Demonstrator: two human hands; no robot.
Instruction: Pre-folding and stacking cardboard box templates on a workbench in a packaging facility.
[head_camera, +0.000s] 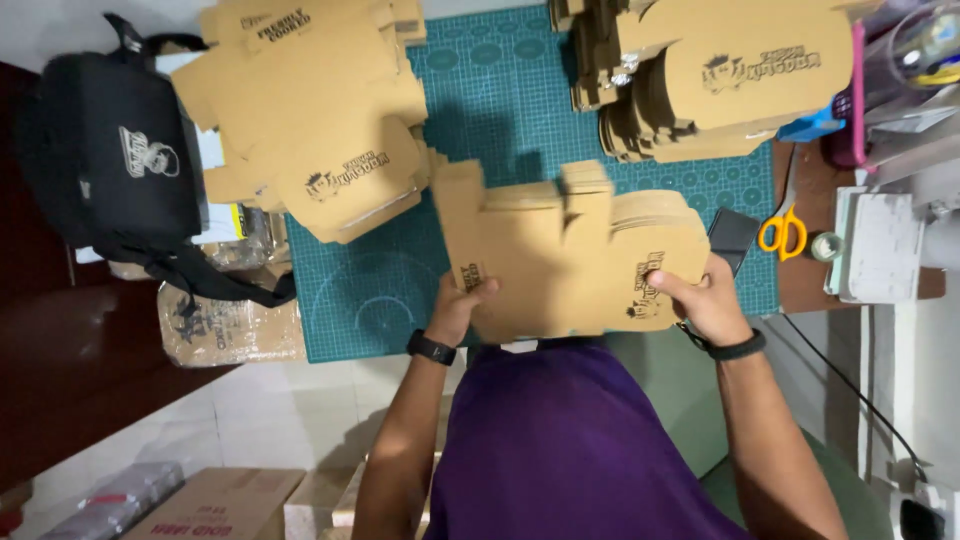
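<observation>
- Both our hands grip one stack of flat cardboard blanks (570, 255): left hand (458, 305) at its near-left edge, right hand (705, 298) at its near-right.
- Its long axis runs left-right, above the green cutting mat (500, 100) on the desk.

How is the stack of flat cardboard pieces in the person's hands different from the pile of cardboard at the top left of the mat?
The held stack is gripped at its near edge by the left hand and the right hand; the top-left pile lies on the green cutting mat, untouched. The held stack is fairly squared up, while the top-left pile is fanned and untidy. Both are brown die-cut cardboard with dark printing.
</observation>
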